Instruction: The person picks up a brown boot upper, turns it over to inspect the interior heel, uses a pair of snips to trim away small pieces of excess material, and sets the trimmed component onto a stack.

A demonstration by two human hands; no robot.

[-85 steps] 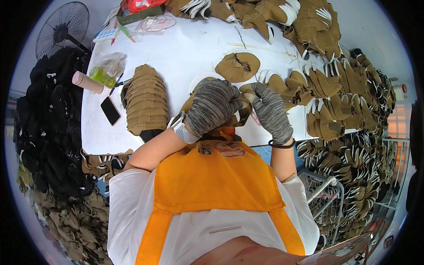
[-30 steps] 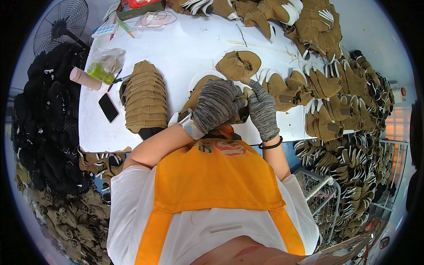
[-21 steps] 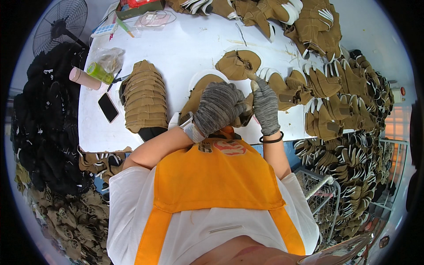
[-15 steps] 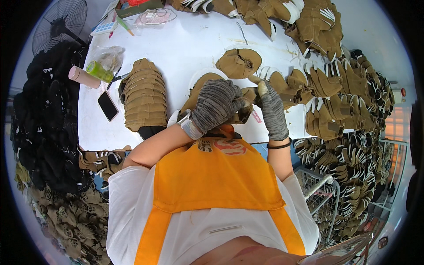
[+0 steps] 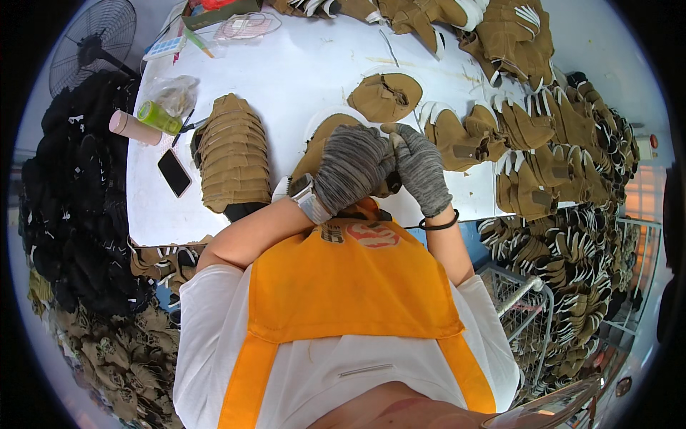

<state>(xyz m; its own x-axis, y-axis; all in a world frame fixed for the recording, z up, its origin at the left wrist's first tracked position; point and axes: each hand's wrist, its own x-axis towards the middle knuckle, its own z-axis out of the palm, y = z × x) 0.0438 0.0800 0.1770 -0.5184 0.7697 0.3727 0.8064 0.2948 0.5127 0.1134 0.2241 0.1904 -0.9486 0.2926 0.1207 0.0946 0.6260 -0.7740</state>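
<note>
A brown shoe upper (image 5: pixel 325 142) with a white toe edge lies at the front middle of the table, its right end hidden under my hands. My left hand (image 5: pixel 351 166), in a grey knit glove, is closed over this upper. Against it from the right sits my gloved right hand (image 5: pixel 421 168), fingers bent and thumb pointing toward the left knuckles. What the right fingers pinch is hidden. Just beyond my hands another brown shoe upper (image 5: pixel 386 98) rests on its own. To the left stands a tight stack of brown uppers (image 5: pixel 233 154).
Rows of brown uppers (image 5: pixel 525 121) fill the right side of the white table (image 5: pixel 300 64). At the left are a phone (image 5: pixel 174 173), a pink bottle (image 5: pixel 135 127) and a green bottle (image 5: pixel 160 117). A wire cart (image 5: pixel 518 314) stands by my right side.
My right hand has moved left and inward until it meets my left hand. It now covers the small pink item seen on the table before. The left hand has barely shifted.
</note>
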